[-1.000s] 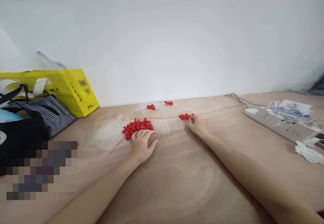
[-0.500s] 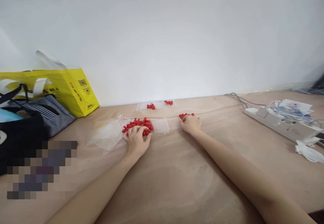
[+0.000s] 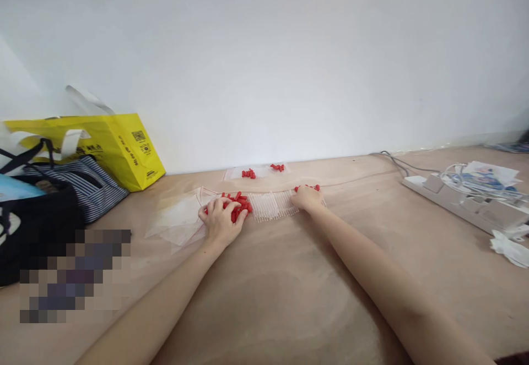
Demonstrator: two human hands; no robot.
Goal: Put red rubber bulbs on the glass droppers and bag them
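Observation:
A pile of small red pieces [image 3: 243, 206] lies left of the middle of the table. My left hand [image 3: 220, 222] rests on the pile's near left side, fingers apart and curved over the pieces. To its right, a row of thin white sticks [image 3: 268, 206] lies side by side. My right hand [image 3: 308, 199] is at the right end of this row, its fingers bent beside several red pieces [image 3: 317, 188]; its fingertips are hidden, so what it grips cannot be made out. Clear plastic bags [image 3: 177, 219] lie left of the pile.
Further back, two small red clusters [image 3: 248, 174] [image 3: 277, 167] lie on clear plastic by the wall. A yellow bag [image 3: 140, 150], a striped pouch [image 3: 103, 183] and a black bag [image 3: 41, 222] stand left. At right are a power strip [image 3: 446, 197], cables, papers and a crumpled tissue [image 3: 510, 248].
My right hand has shifted slightly left, over the row's end, and more stick ends show to its right. My left hand has moved a little toward the pile's left side, uncovering red pieces.

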